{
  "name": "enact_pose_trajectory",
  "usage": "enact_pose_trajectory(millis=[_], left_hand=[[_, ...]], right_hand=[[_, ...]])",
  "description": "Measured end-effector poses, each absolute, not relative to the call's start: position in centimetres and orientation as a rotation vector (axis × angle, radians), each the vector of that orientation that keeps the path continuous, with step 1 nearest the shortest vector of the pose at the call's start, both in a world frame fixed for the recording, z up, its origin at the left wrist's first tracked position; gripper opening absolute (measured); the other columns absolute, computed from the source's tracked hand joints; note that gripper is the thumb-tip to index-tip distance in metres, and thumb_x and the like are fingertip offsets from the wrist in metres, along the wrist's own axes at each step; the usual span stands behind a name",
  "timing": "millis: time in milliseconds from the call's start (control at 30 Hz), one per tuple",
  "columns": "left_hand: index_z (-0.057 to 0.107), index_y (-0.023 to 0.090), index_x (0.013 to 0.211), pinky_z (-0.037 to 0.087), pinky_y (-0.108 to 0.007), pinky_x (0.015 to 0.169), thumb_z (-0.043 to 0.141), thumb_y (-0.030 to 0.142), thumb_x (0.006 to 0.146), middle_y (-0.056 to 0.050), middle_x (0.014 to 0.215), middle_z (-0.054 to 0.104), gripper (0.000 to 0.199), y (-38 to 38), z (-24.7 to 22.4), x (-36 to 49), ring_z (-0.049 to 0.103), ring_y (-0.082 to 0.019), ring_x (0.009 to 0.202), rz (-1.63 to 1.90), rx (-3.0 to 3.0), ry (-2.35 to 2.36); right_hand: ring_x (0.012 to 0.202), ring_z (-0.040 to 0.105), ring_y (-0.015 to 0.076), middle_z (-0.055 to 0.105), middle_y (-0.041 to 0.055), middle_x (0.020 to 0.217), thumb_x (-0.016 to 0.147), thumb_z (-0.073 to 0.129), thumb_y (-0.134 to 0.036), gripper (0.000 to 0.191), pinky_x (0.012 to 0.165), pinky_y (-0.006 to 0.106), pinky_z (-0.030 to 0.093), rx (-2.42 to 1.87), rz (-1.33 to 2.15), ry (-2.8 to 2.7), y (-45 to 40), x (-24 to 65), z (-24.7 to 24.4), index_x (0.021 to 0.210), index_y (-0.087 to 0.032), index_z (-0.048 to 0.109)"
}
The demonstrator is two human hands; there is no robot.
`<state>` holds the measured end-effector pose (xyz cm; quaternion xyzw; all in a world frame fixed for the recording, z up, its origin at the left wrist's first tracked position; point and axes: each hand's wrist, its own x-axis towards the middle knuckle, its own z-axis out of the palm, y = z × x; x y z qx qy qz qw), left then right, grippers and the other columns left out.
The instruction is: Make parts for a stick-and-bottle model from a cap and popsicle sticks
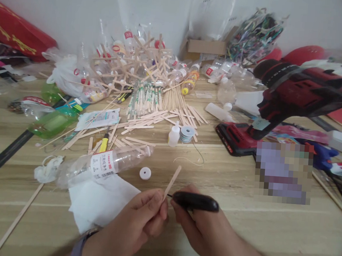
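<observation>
Desk [284, 225]: wood-grained, spread beneath both hands and the clutter.
Drill [302, 90]: red and black, standing on its battery at the right.
Bottle [102, 164]: clear, lying on its side at the left, its neck pointing right.
Paper [98, 205]: white, partly under the bottle, beside the left wrist.
Left hand [144, 216]: thumb and fingers closed, pinching the lower end of a stick [173, 181], which rises clear beyond the grip.
Right hand [201, 225]: fingers closed round the black handle of a tool [196, 202], the handle slanting across the top of the hand.
Tool: its thin dark shaft points left to the stick, just by the left fingertips; it seems to touch the wood, though the spot is too small to be sure.
Stick: flat, pale, held above the desk between the hands, its free end leaning right.
Spool [187, 134]: wound with thread, beyond the stick.
Cap [144, 173]: white, dark hole in its middle, lying beyond the left hand.
</observation>
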<state>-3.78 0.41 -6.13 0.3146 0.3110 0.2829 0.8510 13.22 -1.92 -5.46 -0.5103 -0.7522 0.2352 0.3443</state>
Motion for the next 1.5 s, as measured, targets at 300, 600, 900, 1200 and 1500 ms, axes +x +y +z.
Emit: enact_pose_trajectory(millis=[300, 600, 900, 1200, 1500], left_hand=[[0.07, 0.019, 0.083, 0.022, -0.021, 0.049, 0.074, 0.046, 0.08, 0.013, 0.043, 0.019, 0.027, 1.0, -4.9, -3.8, 0.015, -0.007, 0.044, 0.869, 0.549, 0.677], [0.062, 0.021, 0.089, 0.033, -0.023, 0.054, 0.054, 0.046, 0.092, 0.005, 0.062, 0.047, 0.027, 0.4, -4.9, -4.4, 0.04, -0.013, 0.058, 0.805, 1.308, 1.26], [0.056, 0.024, 0.093, 0.041, -0.022, 0.058, 0.044, 0.035, 0.099, 0.003, 0.074, 0.056, 0.017, -0.7, -5.6, -4.4, 0.051, -0.015, 0.063, 0.833, 1.574, 1.26], [0.056, 0.028, 0.1, 0.042, -0.022, 0.078, 0.044, 0.02, 0.099, 0.0, 0.091, 0.057, 0.015, -1.5, -5.3, -4.3, 0.055, -0.016, 0.086, 1.02, 1.666, 1.089], [0.06, 0.028, 0.104, 0.044, -0.024, 0.077, 0.041, 0.027, 0.101, 0.0, 0.092, 0.064, 0.019, -1.4, -5.2, -4.3, 0.059, -0.018, 0.087, 0.965, 1.582, 1.098]], right_hand=[[0.045, 0.053, 0.0116, 0.048, -0.0083, 0.051, 0.094, 0.041, -0.034, 0.017, 0.044, 0.022, 0.037, -1.367, 1.337, -1.439, -1.5, 12.7, -4.4, 0.081, -0.024, 0.043], [0.049, 0.058, 0.0113, 0.058, -0.0043, 0.059, 0.092, 0.045, -0.025, 0.014, 0.048, 0.021, 0.043, -1.351, 1.044, -1.625, -2.0, 12.6, -4.1, 0.079, -0.024, 0.045], [0.052, 0.061, 0.0127, 0.061, -0.0023, 0.06, 0.092, 0.045, -0.025, 0.014, 0.05, 0.022, 0.047, -1.373, 1.023, -1.63, -2.0, 12.6, -4.3, 0.078, -0.023, 0.048], [0.056, 0.064, 0.0118, 0.06, -0.0027, 0.064, 0.095, 0.046, -0.028, 0.015, 0.053, 0.02, 0.051, -1.326, 1.187, -1.54, -2.4, 12.6, -4.3, 0.081, -0.023, 0.049], [0.056, 0.066, 0.0131, 0.063, -0.0023, 0.063, 0.096, 0.046, -0.029, 0.015, 0.054, 0.022, 0.051, -1.329, 1.207, -1.549, -2.4, 12.5, -4.4, 0.083, -0.023, 0.048]])
